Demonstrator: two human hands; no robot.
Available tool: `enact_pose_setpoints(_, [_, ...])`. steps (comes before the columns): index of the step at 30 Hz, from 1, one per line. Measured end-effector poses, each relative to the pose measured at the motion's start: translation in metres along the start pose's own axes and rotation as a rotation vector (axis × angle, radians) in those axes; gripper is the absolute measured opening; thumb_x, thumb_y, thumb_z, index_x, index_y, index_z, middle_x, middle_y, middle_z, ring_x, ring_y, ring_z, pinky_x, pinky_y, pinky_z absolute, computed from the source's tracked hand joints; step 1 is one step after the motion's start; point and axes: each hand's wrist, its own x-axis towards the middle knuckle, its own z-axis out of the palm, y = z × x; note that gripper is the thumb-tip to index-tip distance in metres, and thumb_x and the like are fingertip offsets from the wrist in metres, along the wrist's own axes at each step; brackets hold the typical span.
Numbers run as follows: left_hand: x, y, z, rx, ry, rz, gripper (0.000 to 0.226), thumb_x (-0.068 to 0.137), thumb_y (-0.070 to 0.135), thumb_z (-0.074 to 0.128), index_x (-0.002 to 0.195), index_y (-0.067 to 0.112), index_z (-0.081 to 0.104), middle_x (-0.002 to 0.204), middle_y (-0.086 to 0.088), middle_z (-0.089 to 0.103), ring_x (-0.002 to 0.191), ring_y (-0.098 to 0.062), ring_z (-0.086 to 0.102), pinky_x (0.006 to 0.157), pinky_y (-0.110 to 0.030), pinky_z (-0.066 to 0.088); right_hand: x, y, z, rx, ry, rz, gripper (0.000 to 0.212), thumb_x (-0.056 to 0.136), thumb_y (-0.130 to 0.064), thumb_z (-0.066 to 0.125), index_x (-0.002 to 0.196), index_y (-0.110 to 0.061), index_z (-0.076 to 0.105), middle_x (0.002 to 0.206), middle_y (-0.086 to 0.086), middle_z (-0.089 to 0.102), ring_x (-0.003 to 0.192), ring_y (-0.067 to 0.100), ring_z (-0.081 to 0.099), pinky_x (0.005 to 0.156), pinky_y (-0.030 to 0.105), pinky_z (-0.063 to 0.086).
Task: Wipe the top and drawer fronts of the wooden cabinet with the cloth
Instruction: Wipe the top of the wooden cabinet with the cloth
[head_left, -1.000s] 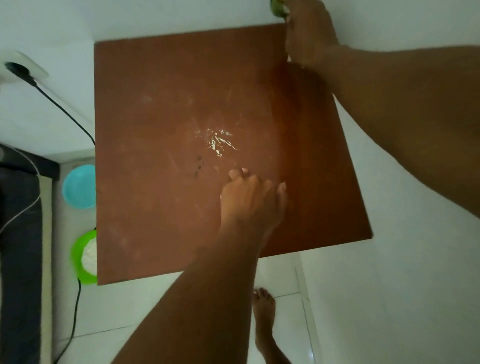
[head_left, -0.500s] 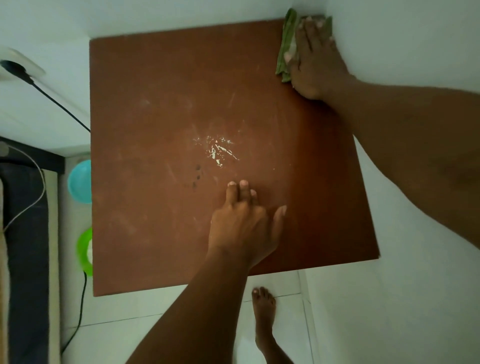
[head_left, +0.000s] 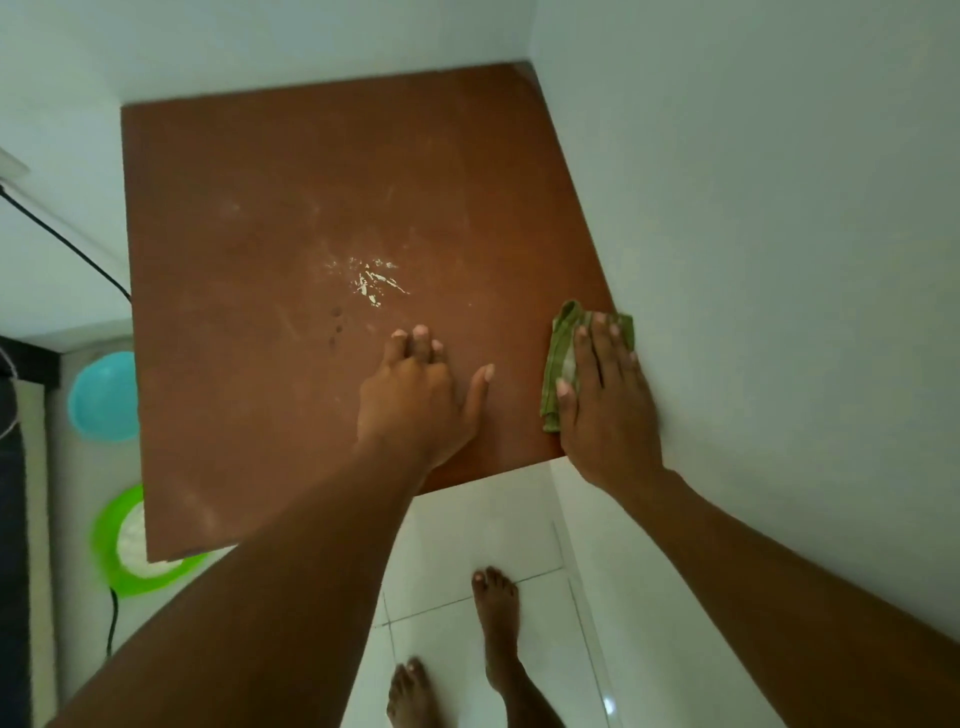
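I look straight down on the brown wooden cabinet top (head_left: 291, 218), which carries white scratch marks (head_left: 376, 280) near its middle and a few dark spots. My right hand (head_left: 605, 400) lies flat with straight fingers on a green cloth (head_left: 563, 353), pressing it onto the top's right edge beside the wall. My left hand (head_left: 421, 400) rests flat on the wood near the front edge, fingers spread. The drawer fronts are hidden below the top.
White walls close in behind and on the right of the cabinet. On the floor to the left sit a turquoise bowl (head_left: 101, 397) and a green bowl (head_left: 127, 545), with a black cable (head_left: 62, 244) running down. My bare feet (head_left: 496, 618) stand on white tiles in front.
My right hand has dragged the cloth from the back right corner along the right edge toward the front. My left hand stays planted on the top.
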Motion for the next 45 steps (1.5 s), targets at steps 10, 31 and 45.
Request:
enact_pose_setpoints(10, [-0.002, -0.029, -0.017, -0.013, 0.081, 0.140, 0.077, 0.101, 0.062, 0.007, 0.118, 0.017, 0.066, 0.135, -0.006, 0.060, 0.129, -0.030, 0.052, 0.101, -0.049, 0.044, -0.072, -0.010, -0.032, 0.397, 0.105, -0.022, 0.033, 0.098, 0.001, 0.056, 0.130, -0.005, 0.064, 0.114, 0.013, 0.071, 0.092, 0.027, 0.072, 0.086, 0.020, 0.054])
enact_pose_setpoints(31, [0.035, -0.119, -0.036, -0.081, -0.060, -0.244, 0.093, 0.094, 0.076, 0.014, 0.162, 0.012, 0.020, 0.172, -0.003, 0.009, 0.157, -0.027, 0.009, 0.121, -0.047, 0.025, 0.342, -0.141, -0.069, 0.043, -0.116, -0.242, 0.044, 0.100, -0.030, 0.040, 0.134, -0.005, 0.056, 0.133, 0.021, 0.059, 0.124, 0.040, 0.054, 0.103, 0.045, 0.046])
enact_pose_setpoints(45, [0.034, -0.114, -0.040, -0.039, -0.083, -0.263, 0.101, 0.090, 0.081, 0.016, 0.162, 0.010, 0.015, 0.172, -0.005, 0.007, 0.158, -0.027, 0.005, 0.123, -0.044, 0.020, 0.334, -0.125, 0.003, -0.116, -0.155, -0.289, 0.073, 0.103, -0.055, 0.018, 0.162, -0.018, -0.002, 0.171, 0.007, -0.005, 0.157, 0.032, -0.011, 0.127, 0.051, -0.004])
